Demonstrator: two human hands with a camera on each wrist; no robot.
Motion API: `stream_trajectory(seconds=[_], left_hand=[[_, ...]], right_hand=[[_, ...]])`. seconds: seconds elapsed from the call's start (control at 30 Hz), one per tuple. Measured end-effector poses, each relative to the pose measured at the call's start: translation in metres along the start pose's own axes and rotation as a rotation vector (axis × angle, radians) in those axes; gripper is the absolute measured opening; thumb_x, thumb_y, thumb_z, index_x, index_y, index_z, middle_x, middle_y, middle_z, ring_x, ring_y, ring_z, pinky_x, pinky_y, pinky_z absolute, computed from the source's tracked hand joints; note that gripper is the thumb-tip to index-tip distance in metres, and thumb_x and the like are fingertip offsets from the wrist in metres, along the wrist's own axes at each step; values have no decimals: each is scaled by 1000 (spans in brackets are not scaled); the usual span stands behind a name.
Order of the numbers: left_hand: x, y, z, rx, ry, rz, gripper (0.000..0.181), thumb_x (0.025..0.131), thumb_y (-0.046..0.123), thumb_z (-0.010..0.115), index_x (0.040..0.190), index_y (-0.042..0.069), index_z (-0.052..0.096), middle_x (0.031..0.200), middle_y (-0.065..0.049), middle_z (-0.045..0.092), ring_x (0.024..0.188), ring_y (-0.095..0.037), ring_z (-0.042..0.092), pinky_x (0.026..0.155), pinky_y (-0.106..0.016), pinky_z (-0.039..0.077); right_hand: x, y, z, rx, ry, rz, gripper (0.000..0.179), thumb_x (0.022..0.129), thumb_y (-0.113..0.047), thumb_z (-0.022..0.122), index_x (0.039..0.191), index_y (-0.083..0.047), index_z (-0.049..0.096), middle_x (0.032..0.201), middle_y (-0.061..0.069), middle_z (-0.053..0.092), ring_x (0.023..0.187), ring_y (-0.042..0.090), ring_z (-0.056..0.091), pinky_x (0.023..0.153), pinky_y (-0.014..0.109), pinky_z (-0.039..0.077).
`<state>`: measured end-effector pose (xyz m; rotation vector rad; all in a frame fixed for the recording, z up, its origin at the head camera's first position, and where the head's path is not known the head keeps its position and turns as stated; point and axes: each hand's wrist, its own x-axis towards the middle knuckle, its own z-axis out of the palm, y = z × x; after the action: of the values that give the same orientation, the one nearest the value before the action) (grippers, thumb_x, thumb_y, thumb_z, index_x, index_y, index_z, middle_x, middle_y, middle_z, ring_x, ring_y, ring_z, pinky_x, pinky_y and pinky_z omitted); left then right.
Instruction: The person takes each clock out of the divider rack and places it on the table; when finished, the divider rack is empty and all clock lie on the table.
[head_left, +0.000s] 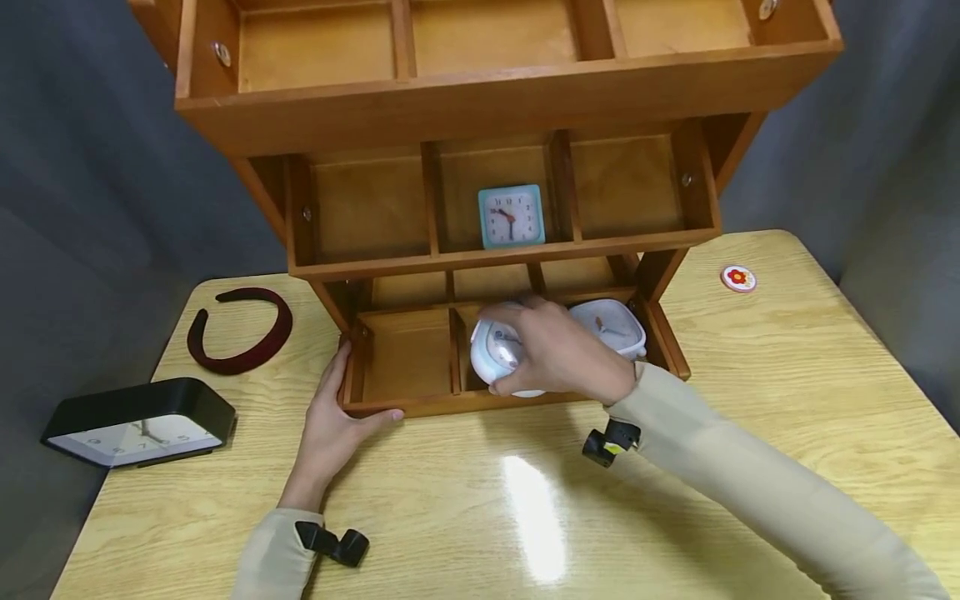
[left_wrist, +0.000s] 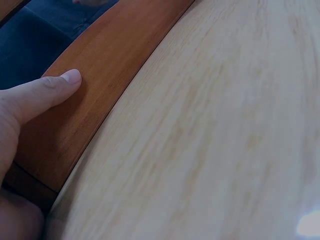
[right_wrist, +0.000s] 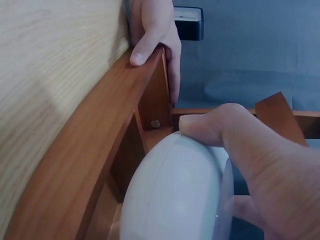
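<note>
My right hand (head_left: pixel 551 346) grips a rounded white alarm clock (head_left: pixel 501 352) with a pale blue rim, over the middle compartment of the bottom drawer (head_left: pixel 405 358). In the right wrist view the thumb lies across the top of the clock's smooth white body (right_wrist: pixel 170 190). A second white clock (head_left: pixel 609 325) lies face up in the right-hand compartment, partly behind the right forearm. My left hand (head_left: pixel 333 421) holds the drawer's front left corner, thumb on the front board (left_wrist: pixel 100 75) and fingers along the side.
Above, the middle tier (head_left: pixel 360 200) bears a small turquoise square clock (head_left: pixel 512 217); the top tier (head_left: pixel 510 96) overhangs it. On the table (head_left: pixel 420 500) are a dark red headband (head_left: pixel 251 354), a black desk clock (head_left: pixel 146 421) at left, and a round flower badge (head_left: pixel 738 278) at right.
</note>
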<state>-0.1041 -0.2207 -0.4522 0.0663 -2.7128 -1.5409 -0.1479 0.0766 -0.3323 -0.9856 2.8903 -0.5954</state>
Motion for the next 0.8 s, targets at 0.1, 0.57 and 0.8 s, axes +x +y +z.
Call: stream_trajectory(seconds=[0.1, 0.57, 0.8], left_hand=[[0, 1, 0, 3, 1, -1, 119, 66, 35, 90, 155, 34, 10, 163, 3, 12, 148, -29, 20, 118, -53, 22], [2, 1, 1, 11, 20, 34, 119, 66, 31, 90, 156, 32, 11, 162, 2, 14, 148, -30, 20, 118, -53, 22], [1, 1, 1, 18, 9, 25, 120, 67, 31, 90, 156, 31, 11, 162, -1, 14, 148, -32, 21, 117, -54, 23]], right_hand=[[-6, -1, -1, -12, -9, 11, 82, 62, -40, 89, 134, -16, 58, 119, 12, 64, 98, 24, 59, 73, 35, 54], [-41, -4, -6, 13, 25, -4, 84, 54, -36, 90, 131, -17, 61, 115, 16, 61, 83, 21, 59, 69, 31, 51], [-63, 0, -1, 22, 12, 21, 85, 54, -35, 89, 132, -21, 60, 123, 22, 59, 85, 28, 61, 70, 35, 52]])
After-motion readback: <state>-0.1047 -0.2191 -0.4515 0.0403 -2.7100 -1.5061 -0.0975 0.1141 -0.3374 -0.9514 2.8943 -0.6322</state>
